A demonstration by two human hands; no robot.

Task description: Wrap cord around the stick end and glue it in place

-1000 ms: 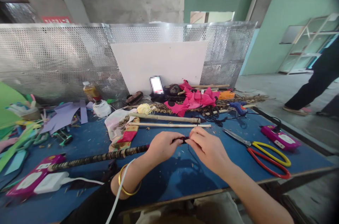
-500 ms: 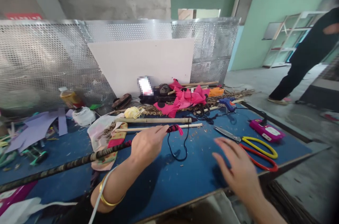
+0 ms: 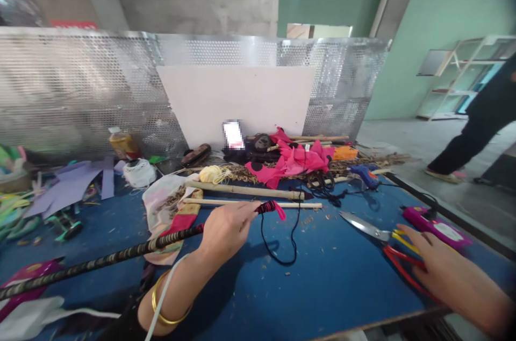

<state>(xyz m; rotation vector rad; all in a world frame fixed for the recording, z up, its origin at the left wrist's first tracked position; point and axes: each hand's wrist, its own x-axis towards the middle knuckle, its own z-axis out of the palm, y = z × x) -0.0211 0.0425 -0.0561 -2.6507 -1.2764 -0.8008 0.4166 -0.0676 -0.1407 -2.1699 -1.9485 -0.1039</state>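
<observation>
In my left hand (image 3: 226, 228) is a long stick wrapped in dark cord (image 3: 133, 249), its tip pointing right. Black cord and a pink strip (image 3: 280, 211) wind round that tip, and a loose black cord (image 3: 296, 233) loops over the table. My left fingers pinch the stick just behind the winding. At the right, my right hand (image 3: 447, 265) is on the handles of a large pair of scissors (image 3: 365, 226), fingers at the yellow loop and thumb by the red one. The blades lie on the table, pointing left; part of the handles is hidden by the hand.
Bamboo sticks (image 3: 245, 190), pink cloth (image 3: 298, 161) and a yellow yarn ball (image 3: 213, 174) lie across the back of the blue table (image 3: 322, 287). A blue glue gun (image 3: 365, 175) and purple power strip (image 3: 437, 227) are at right. A person (image 3: 479, 115) stands beyond.
My right hand has moved right, from above the table beside the scissors onto their handles. The left hand still holds the stick. The whole view has shifted somewhat.
</observation>
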